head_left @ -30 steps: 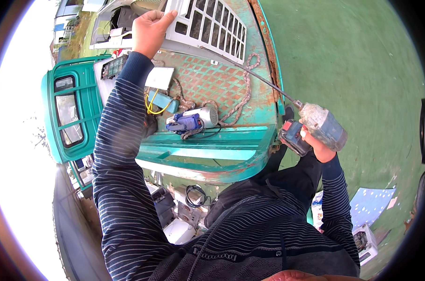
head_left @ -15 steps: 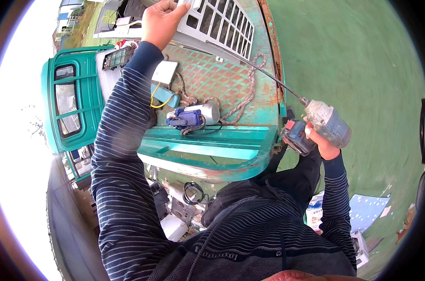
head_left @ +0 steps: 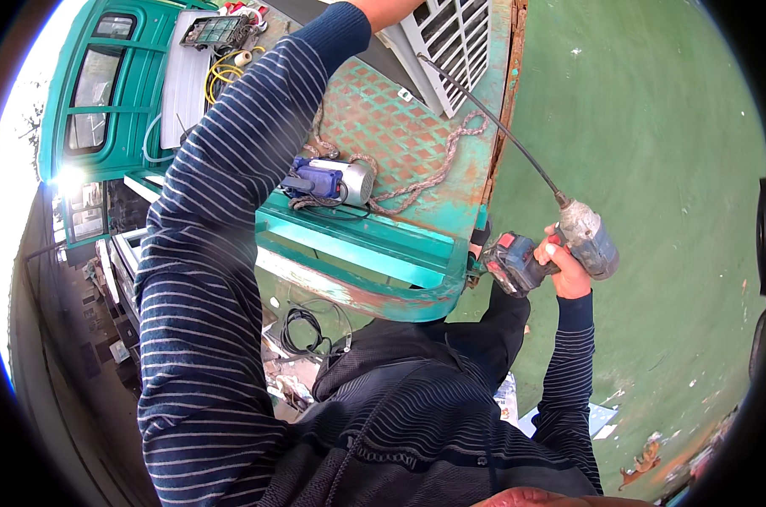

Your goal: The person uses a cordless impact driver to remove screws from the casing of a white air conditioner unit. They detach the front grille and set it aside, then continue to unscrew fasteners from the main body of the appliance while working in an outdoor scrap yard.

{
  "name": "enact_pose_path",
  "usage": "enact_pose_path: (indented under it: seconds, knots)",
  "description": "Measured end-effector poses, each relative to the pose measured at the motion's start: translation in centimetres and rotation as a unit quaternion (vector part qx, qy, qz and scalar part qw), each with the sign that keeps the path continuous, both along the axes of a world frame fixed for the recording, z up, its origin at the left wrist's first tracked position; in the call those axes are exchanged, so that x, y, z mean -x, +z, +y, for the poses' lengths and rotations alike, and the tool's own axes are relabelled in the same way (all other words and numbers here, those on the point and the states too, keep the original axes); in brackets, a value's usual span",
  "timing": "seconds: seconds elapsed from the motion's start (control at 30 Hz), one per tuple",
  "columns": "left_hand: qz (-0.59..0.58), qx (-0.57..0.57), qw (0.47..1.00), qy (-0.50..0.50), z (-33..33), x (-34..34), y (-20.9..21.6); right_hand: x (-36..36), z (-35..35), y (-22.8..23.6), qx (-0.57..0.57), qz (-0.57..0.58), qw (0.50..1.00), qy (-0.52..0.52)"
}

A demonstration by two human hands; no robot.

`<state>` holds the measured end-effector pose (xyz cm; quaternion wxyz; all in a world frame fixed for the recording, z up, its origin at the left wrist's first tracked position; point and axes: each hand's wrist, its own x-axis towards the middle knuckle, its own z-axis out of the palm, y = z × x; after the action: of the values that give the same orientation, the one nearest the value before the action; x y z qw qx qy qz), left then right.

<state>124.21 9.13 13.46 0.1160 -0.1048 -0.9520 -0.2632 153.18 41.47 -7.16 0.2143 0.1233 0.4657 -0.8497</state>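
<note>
My right hand (head_left: pixel 569 270) is wrapped round the handle of a cordless impact driver (head_left: pixel 592 241) with a grey nose and a dark battery. From it a long thin driver bit (head_left: pixel 505 131) reaches up and left. The bit's tip lies against or just in front of the lower edge of a white slatted grille casing (head_left: pixel 459 46); I cannot tell whether it touches. My left hand (head_left: pixel 389 12) is at the casing's left side, cut off by the top edge of the picture. Its fingers are out of sight.
The casing stands on a rusty green truck bed (head_left: pixel 374 101). A braided rope (head_left: pixel 438 173) and a blue and silver motor unit (head_left: pixel 336 180) lie there. Nearer is the green side rail (head_left: pixel 357 253). Coiled black cable (head_left: pixel 302 329) lies below; the green cab (head_left: pixel 104 76) stands left.
The view has shifted, so the truck bed and casing sit higher and the casing farther right. My left hand has gone mostly out of the top. The driver remains in my right hand.
</note>
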Motion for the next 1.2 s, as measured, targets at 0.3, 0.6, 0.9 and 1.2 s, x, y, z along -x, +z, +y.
enact_pose_path:
  seconds: [0.3, 0.6, 0.9, 1.2]
  knots:
    - [0.058, 0.038, 0.998, 0.009, 0.1, 0.4, -1.6, 0.6, 0.7, -1.2, 0.05, -0.032, 0.998, 0.026]
    - [0.066, 0.011, 0.997, 0.049, -0.1, 0.0, -1.4, 0.6, 0.0, 0.2, 0.083, -0.052, 0.994, 0.046]
    - [0.095, -0.02, 0.995, 0.025, -0.4, 0.3, -1.7, 0.2, -1.1, 0.7, 0.086, -0.073, 0.993, 0.038]
    - [0.051, -0.036, 0.998, 0.028, -1.0, -0.1, -1.1, 0.2, -1.1, 0.8, -0.041, -0.005, 0.998, 0.04]
